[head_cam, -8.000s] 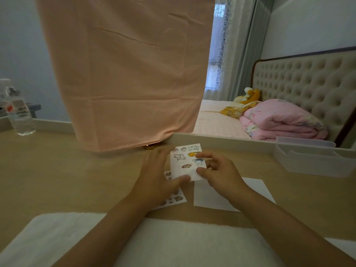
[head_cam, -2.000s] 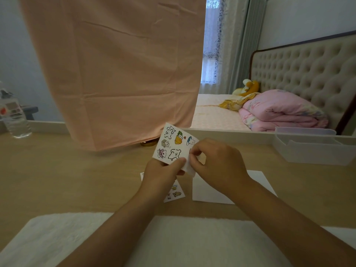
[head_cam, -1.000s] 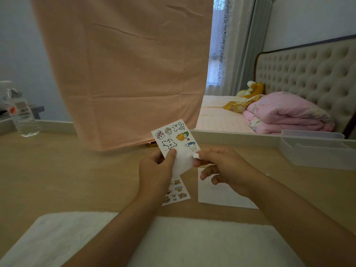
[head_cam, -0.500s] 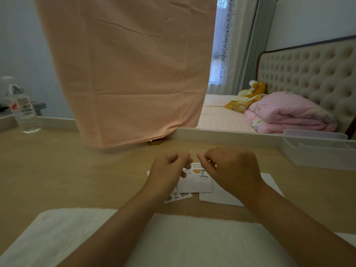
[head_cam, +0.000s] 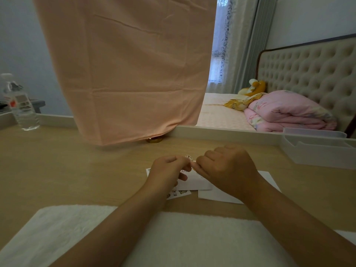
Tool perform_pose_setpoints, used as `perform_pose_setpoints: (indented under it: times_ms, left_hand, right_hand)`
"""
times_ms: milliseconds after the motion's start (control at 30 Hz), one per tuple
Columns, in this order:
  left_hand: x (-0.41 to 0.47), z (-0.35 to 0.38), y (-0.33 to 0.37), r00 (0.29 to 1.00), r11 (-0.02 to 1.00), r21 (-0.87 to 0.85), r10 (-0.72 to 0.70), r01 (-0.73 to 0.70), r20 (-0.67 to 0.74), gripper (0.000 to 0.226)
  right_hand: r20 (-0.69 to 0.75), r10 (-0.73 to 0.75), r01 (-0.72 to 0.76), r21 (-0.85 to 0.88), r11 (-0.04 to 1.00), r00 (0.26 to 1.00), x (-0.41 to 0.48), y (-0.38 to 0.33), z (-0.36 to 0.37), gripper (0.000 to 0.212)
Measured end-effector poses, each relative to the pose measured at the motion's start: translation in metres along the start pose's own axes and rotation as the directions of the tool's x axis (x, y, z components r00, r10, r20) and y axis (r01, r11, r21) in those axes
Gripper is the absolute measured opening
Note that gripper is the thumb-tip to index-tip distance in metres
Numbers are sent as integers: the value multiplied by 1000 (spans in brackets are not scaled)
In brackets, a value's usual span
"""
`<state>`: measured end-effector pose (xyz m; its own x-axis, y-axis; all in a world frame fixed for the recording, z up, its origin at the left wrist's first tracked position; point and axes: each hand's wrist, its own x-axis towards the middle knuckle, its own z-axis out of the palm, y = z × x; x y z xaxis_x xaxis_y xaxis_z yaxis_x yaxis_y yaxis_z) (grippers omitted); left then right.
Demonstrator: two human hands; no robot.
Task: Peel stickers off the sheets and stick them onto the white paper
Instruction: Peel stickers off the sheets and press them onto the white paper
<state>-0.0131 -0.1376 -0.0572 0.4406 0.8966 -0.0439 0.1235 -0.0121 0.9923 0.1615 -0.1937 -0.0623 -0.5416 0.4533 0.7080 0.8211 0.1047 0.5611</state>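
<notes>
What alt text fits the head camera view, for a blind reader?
The left hand and right hand meet above a wooden desk, pinching a small sticker between them, over sticker sheets and white paper. A peach cloth hangs behind; a water bottle stands far left.

Left hand (head_cam: 167, 171) and right hand (head_cam: 226, 170) pinching a small sticker (head_cam: 189, 157), sticker sheets (head_cam: 194, 183) and white paper (head_cam: 218, 197) beneath

A single wide-angle camera on the person's head looks forward and slightly down across the tabletop (head_cam: 63, 170), close above both forearms, with the left hand (head_cam: 167, 170) and right hand (head_cam: 227, 170) near centre and the bed (head_cam: 217, 116) beyond.
</notes>
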Motion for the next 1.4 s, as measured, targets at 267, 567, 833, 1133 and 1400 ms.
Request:
perform_pose_setpoints:
  times_ms: [267, 567, 833, 1133, 1400]
  left_hand:
    - [6, -8, -6, 975, 951, 218, 222, -219, 11, 29]
    - [9, -9, -13, 943, 885, 325, 303, -333, 140, 36]
    - [16, -6, -4, 993, 949, 298, 76, -99, 89, 39]
    - [18, 13, 12, 994, 991, 98, -92, 86, 59, 22]
    - [45, 77, 33, 967, 968, 182, 128, -171, 222, 19]
  right_hand:
    - [331, 461, -568, 469, 676, 823, 6, -5, -10, 21]
    - [574, 311, -627, 508, 591, 758, 10, -2, -12, 20]
    - [553, 341, -621, 465, 631, 760, 10, -2, -17, 11]
    - [734, 594, -896, 441, -48, 330, -1, 30, -31, 10]
    - [901, 434, -787, 288, -546, 29, -45, 74, -31, 19]
